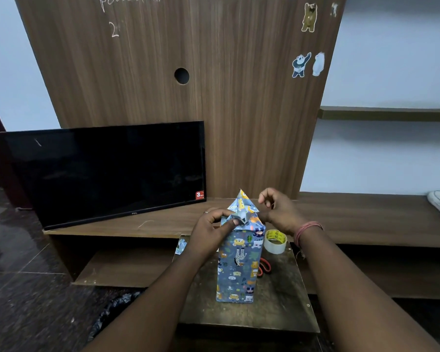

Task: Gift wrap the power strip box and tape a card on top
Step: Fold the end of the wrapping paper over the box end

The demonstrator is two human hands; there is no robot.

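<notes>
Box (239,265) stands upright on end, mid stool (277,306), sides already covered in blue animal-print paper. Top end unfinished: far flap (242,199) sticks up as a triangle, side folds partly tucked.

L hand (210,231) curled over near-left top corner, thumb pressing a fold flat against box top; fingers clamped on paper. R hand (280,212) at far-right of top, fingers loosely curled & raised beside flap; can't tell if pinching paper or just hovering.

Tape roll (275,241) on stool just right of box, near R wrist. Red-handled scissors (264,266) partly hidden behind box, right side. Paper scrap (181,246) at stool's far-left edge. No card in view.

Step in hand (judged): closing top end. To do well:
- keep L thumb pinning side fold, no slack
- crease triangle edges sharp w/ R fingers before folding down
- bring flap toward near side, flush to top, point centred
- hold flap w/ one hand, fetch tape w/ other
- steady box: tall & narrow, may tip under sideways push

Bottom end hidden, state unknown.
</notes>
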